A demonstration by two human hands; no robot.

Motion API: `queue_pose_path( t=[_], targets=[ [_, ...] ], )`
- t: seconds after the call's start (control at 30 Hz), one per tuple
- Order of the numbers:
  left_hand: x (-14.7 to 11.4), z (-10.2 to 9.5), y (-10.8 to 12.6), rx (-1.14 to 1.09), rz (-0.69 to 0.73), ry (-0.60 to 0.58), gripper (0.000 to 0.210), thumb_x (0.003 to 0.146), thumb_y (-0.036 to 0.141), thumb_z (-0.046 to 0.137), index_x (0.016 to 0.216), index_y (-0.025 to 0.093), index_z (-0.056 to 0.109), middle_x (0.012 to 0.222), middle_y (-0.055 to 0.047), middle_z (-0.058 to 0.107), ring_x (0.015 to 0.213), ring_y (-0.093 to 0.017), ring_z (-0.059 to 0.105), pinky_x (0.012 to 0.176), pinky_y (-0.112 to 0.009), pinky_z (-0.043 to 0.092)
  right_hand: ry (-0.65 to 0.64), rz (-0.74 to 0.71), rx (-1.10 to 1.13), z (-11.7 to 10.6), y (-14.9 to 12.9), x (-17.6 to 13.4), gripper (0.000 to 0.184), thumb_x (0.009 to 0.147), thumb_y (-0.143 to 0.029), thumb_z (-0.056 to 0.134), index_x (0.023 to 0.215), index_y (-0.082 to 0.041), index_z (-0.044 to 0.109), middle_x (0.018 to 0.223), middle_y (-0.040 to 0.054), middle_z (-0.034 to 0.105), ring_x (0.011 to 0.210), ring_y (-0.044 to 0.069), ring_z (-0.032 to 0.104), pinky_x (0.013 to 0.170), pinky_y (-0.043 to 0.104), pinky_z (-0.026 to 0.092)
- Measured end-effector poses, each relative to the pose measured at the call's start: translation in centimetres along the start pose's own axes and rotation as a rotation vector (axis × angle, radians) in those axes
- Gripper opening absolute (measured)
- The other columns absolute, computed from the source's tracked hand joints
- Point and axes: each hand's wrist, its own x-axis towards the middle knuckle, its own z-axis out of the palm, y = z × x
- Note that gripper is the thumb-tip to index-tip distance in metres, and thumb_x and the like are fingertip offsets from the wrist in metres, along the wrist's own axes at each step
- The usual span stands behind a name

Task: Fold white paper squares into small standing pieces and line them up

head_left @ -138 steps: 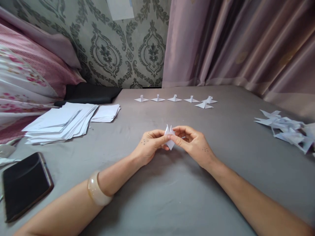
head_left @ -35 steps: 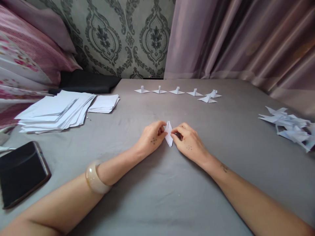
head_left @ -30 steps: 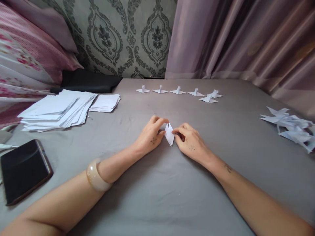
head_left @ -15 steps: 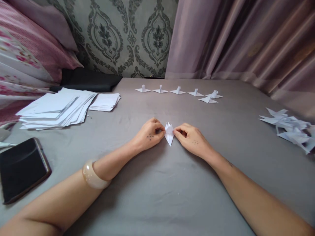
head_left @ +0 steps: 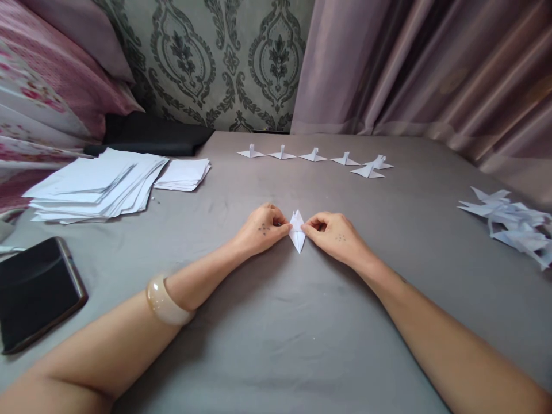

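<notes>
Between my hands is a small white folded-paper crane (head_left: 297,234), a narrow diamond with its lower point toward me and split tips at the top. My left hand (head_left: 266,229) pinches its left edge between thumb and fingers. At the opposite edge, my right hand (head_left: 334,234) is closed in a pinch on the paper. The fingertips behind the paper are partly hidden. A pale bangle (head_left: 167,302) circles my left forearm.
Several folded paper birds (head_left: 313,155) stand in a row at the back. A heap of folded paper (head_left: 513,221) lies at the right. Stacked white sheets (head_left: 92,184), a smaller paper stack (head_left: 183,173) and a phone (head_left: 41,293) are at the left on the grey cloth (head_left: 267,356).
At the top of the folded paper, the right tip now looks wider and fuller beside the narrow left one. Both hands keep their pinch, and the view has shifted slightly.
</notes>
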Motion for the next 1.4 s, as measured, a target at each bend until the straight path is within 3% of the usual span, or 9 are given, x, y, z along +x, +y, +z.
queue_pose_path(
  t=[0.4,0.53,0.7,0.87,0.97,1.03,1.17,1.27,1.4],
  targets=[
    [-0.1,0.5,0.0,0.056,0.024,0.055,0.011,0.076,0.024,0.060,0.070,0.014,0.061,0.086,-0.005,0.058,0.078,-0.016,0.056,0.072,-0.030,0.046,0.022,0.054,0.027,0.1,-0.3,0.1,0.018,0.072,-0.035,0.060,0.066,-0.020,0.068,0.063,0.0012,0.066,0.056,0.014,0.055,0.056,0.027,0.041],
    [-0.4,1.1,-0.5,0.121,0.186,0.103,0.009,0.080,0.018,0.055,0.089,0.016,0.059,0.092,-0.005,0.058,0.083,-0.016,0.054,0.074,-0.030,0.046,0.033,0.052,0.064,0.3,0.1,0.2,0.012,0.072,-0.032,0.063,0.073,-0.020,0.068,0.069,0.0005,0.067,0.060,0.013,0.057,0.061,0.027,0.042],
    [-0.9,1.1,-0.1,0.322,0.333,0.012,0.027,0.090,0.013,0.037,0.099,0.019,0.062,0.102,-0.006,0.060,0.095,-0.019,0.053,0.077,-0.030,0.046,0.023,-0.111,0.093,0.5,1.1,-0.1,0.015,0.081,-0.027,0.058,0.086,-0.023,0.071,0.084,0.0009,0.067,0.070,0.013,0.059,0.068,0.026,0.044],
    [-1.6,0.5,0.9,0.598,0.383,-0.115,0.034,0.085,0.007,0.036,0.100,0.017,0.065,0.096,-0.009,0.062,0.091,-0.020,0.053,0.064,-0.027,0.044,-0.019,-0.354,-0.322,-0.4,0.7,-1.9,0.033,0.088,-0.017,0.046,0.108,-0.031,0.068,0.097,0.0028,0.063,0.071,0.013,0.057,0.058,0.026,0.036],
    [-1.9,0.5,1.1,0.691,0.428,-0.098,0.029,0.086,0.014,0.039,0.097,0.015,0.066,0.094,-0.011,0.063,0.090,-0.023,0.053,0.061,-0.029,0.043,-0.041,-0.409,-0.530,-1.2,0.6,-2.6,0.040,0.088,-0.014,0.042,0.114,-0.034,0.065,0.102,0.0029,0.062,0.070,0.014,0.056,0.051,0.027,0.027],
    [-2.1,0.6,1.2,0.690,0.440,-0.067,0.027,0.087,0.019,0.041,0.097,0.017,0.066,0.092,-0.011,0.062,0.088,-0.024,0.053,0.058,-0.030,0.041,-0.048,-0.419,-0.548,-1.5,0.9,-2.7,0.039,0.088,-0.014,0.042,0.112,-0.034,0.066,0.104,0.0029,0.062,0.070,0.014,0.055,0.052,0.028,0.026],
    [-2.1,1.1,1.2,0.614,0.417,-0.002,0.034,0.093,0.041,0.040,0.093,0.019,0.067,0.093,-0.010,0.062,0.089,-0.023,0.054,0.058,-0.029,0.041,-0.029,-0.380,-0.445,-1.3,1.4,-2.4,0.036,0.086,-0.015,0.044,0.105,-0.031,0.069,0.104,0.0022,0.063,0.068,0.013,0.055,0.057,0.028,0.033],
    [-1.9,1.4,1.2,0.596,0.396,0.029,0.045,0.088,0.056,0.044,0.092,0.017,0.066,0.095,-0.010,0.061,0.089,-0.023,0.054,0.063,-0.030,0.042,0.007,-0.320,-0.350,-0.7,1.4,-2.3,0.034,0.084,-0.013,0.044,0.102,-0.028,0.070,0.103,0.0023,0.064,0.072,0.014,0.057,0.060,0.027,0.036],
    [-1.7,1.4,1.4,0.561,0.357,0.040,0.041,0.084,0.055,0.053,0.093,0.017,0.066,0.096,-0.009,0.061,0.087,-0.022,0.054,0.069,-0.032,0.044,0.005,-0.253,-0.189,-0.3,1.0,-2.3,0.034,0.081,-0.010,0.042,0.097,-0.023,0.069,0.101,0.0029,0.064,0.077,0.014,0.059,0.066,0.027,0.041]
  ],
)
